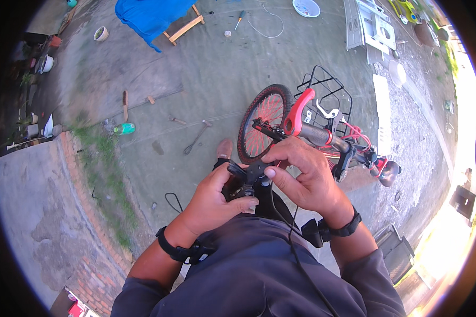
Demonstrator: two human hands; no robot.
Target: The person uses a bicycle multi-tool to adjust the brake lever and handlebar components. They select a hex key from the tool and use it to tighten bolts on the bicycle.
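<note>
Across the yard, a broad, grey-green stretch of ground [201, 79] is laid out. On its right side, a black-and-red bicycle [318, 137] is seen, fitted with red spokes and a black wire rack. At the upper left, a bright blue cloth [153, 18] is draped over a pale wooden frame [185, 30]. At the top edge, a round white basin [308, 9] is set on the ground. Left of the bicycle's wheel, a long, thin-handled dark tool [197, 138] is laid down, and farther left a green plastic bottle [124, 128] is left on its side, near the grass.

In front of the torso, a small, black, angular part [256, 170] is held up between both hands, left of the handlebar. Its left side is grasped by the bent fingers of the left hand [214, 193], the thumb being laid along the lower edge. Its right end is pinched between the thumb and forefinger of the right hand [311, 177].
</note>
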